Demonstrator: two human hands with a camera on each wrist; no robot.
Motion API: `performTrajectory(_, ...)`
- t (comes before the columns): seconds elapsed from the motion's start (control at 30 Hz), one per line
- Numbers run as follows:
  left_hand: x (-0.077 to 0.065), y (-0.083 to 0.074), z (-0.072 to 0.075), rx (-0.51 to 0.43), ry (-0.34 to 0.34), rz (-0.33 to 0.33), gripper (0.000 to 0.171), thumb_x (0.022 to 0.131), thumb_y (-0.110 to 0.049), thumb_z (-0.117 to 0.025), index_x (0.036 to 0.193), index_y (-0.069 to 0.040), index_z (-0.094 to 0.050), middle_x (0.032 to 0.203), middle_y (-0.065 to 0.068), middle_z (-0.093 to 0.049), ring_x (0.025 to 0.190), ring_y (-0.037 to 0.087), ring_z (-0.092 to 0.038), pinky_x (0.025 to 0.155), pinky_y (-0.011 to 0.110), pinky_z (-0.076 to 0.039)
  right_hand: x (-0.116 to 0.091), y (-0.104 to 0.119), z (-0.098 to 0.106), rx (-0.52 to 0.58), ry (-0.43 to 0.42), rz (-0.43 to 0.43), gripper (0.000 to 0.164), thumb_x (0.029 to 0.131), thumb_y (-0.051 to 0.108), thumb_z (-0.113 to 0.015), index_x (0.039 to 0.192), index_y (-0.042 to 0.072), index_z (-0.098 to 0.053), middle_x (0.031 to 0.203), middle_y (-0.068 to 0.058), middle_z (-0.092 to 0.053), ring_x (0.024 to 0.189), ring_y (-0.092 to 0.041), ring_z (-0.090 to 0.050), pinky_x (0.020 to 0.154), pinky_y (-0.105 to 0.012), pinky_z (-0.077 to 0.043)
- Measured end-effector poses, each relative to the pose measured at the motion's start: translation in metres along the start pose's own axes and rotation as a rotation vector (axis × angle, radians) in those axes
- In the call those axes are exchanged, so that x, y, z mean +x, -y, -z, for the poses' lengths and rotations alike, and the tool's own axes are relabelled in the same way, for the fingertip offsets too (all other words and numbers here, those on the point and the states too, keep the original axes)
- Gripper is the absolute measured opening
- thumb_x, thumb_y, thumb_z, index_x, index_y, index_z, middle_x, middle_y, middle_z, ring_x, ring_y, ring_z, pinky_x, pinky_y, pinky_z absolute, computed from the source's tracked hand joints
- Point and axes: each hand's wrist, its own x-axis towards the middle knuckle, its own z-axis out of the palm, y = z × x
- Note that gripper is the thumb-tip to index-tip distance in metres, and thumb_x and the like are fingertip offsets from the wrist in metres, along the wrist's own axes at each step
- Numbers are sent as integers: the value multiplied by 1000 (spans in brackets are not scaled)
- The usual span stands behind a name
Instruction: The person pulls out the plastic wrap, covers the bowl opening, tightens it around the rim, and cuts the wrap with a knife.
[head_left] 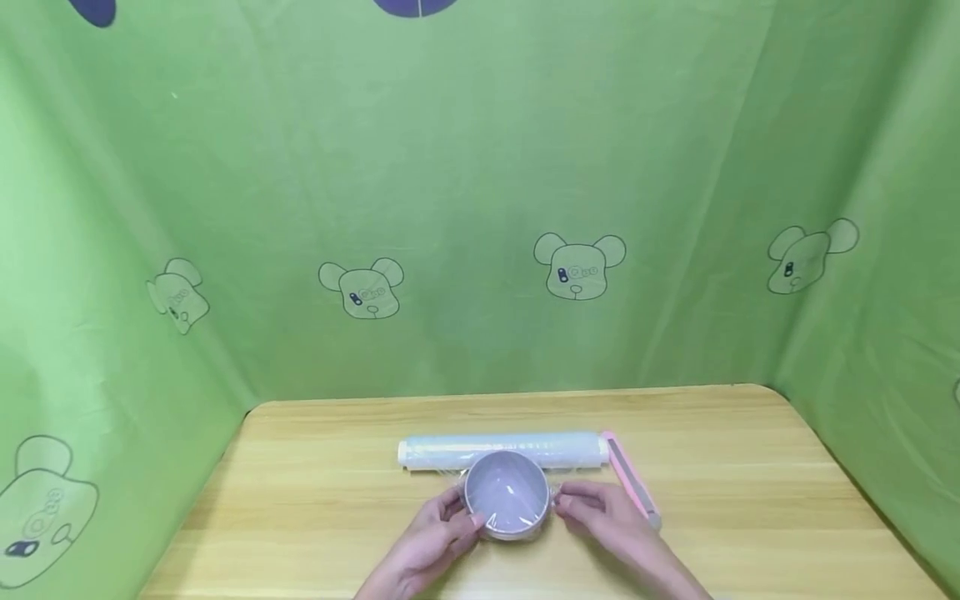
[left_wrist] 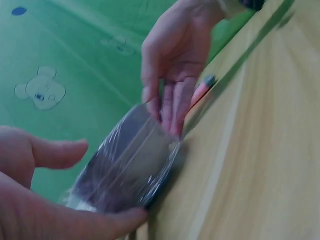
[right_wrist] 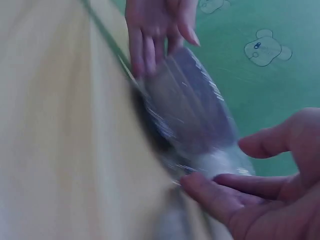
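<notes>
A small grey-lilac bowl (head_left: 507, 493) is in the middle front of the table, with clear plastic wrap (left_wrist: 132, 145) stretched over its mouth and creased down its side. My left hand (head_left: 433, 537) holds the bowl's left side, fingers along the wall and thumb at the rim. Opposite it, my right hand (head_left: 611, 518) touches the loose wrap at the bowl's right side. In the right wrist view that hand's thumb and fingers (right_wrist: 210, 197) stand apart, the fingertips against the wrap. The bowl's underside is hidden.
Behind the bowl a roll of plastic wrap (head_left: 573, 450) lies crosswise on the wooden table (head_left: 322, 492). A pink and grey strip-shaped tool (head_left: 632, 477) lies slanted at its right end. Green cloth walls (head_left: 480, 333) with bear drawings enclose the back and sides.
</notes>
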Motion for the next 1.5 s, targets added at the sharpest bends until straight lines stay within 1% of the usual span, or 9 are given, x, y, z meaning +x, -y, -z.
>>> performTrajectory(0.13, -3, 4, -9, -24, -51, -13, 77, 97, 3, -59, 153, 18, -9, 157, 37, -25, 143, 43, -36, 119, 65, -26, 5, 23, 15, -376, -151, 128, 22, 97, 13, -68, 114, 0, -73, 111, -13, -75, 102, -29, -72, 95, -45, -58)
performTrajectory(0.3, -2, 12, -18, -53, -142, -23, 73, 99, -2, -59, 155, 14, -15, 151, 30, -37, 139, 39, -38, 113, 73, -29, 34, 39, 23, -485, -174, 311, 19, 97, 10, -69, 115, 5, -72, 111, -8, -75, 104, -28, -70, 98, -51, -56)
performTrajectory(0.4, 1, 20, -24, -80, -183, -56, 75, 100, -3, -58, 154, 15, -10, 153, 34, -30, 140, 44, -34, 112, 73, -30, 56, 37, 23, -512, -127, 370, 25, 98, 12, -68, 122, 7, -71, 121, -9, -72, 116, -33, -65, 106, -58, -48)
performTrajectory(0.57, 3, 28, -34, -125, -220, -101, 82, 97, 1, -60, 155, 15, -3, 159, 39, -14, 146, 50, -24, 113, 75, -24, 80, 26, 25, -548, -34, 367, 30, 102, 15, -62, 131, 7, -66, 138, -16, -62, 131, -38, -55, 111, -61, -42)
performTrajectory(0.77, 5, 33, -41, -157, -251, -151, 87, 91, 11, -61, 155, 15, -1, 160, 40, -8, 149, 52, -14, 115, 70, -24, 89, 13, 29, -627, 16, 315, 28, 105, 15, -56, 128, 4, -67, 129, -16, -68, 123, -39, -61, 107, -61, -46)
performTrajectory(0.97, 7, 35, -38, -170, -250, -177, 81, 93, 14, -56, 154, 17, -3, 159, 42, -10, 148, 51, -22, 116, 62, -32, 87, 6, 29, -667, 23, 310, 29, 107, 18, -52, 130, 7, -67, 128, -11, -70, 122, -38, -62, 107, -63, -45)
performTrajectory(1.2, 7, 31, -25, -182, -241, -191, 81, 95, 10, -57, 155, 15, -2, 160, 40, -9, 148, 50, -23, 117, 56, -34, 76, 7, 26, -711, -10, 325, 32, 108, 16, -50, 133, 3, -65, 133, -16, -66, 124, -41, -60, 109, -63, -43)
performTrajectory(1.43, 11, 25, -9, -140, -294, -207, 69, 101, 0, -56, 156, 12, -16, 158, 35, -25, 141, 37, -41, 119, 55, -33, 57, 11, 25, -746, -34, 358, 33, 105, 10, -55, 134, -2, -63, 130, -19, -68, 118, -40, -65, 107, -61, -46)
performTrajectory(1.5, 12, 24, -5, -134, -309, -212, 65, 103, -2, -54, 156, 11, -19, 158, 34, -28, 141, 34, -43, 119, 53, -34, 50, 11, 25, -758, -30, 352, 33, 104, 10, -55, 133, -2, -64, 128, -18, -69, 117, -39, -66, 112, -64, -39)
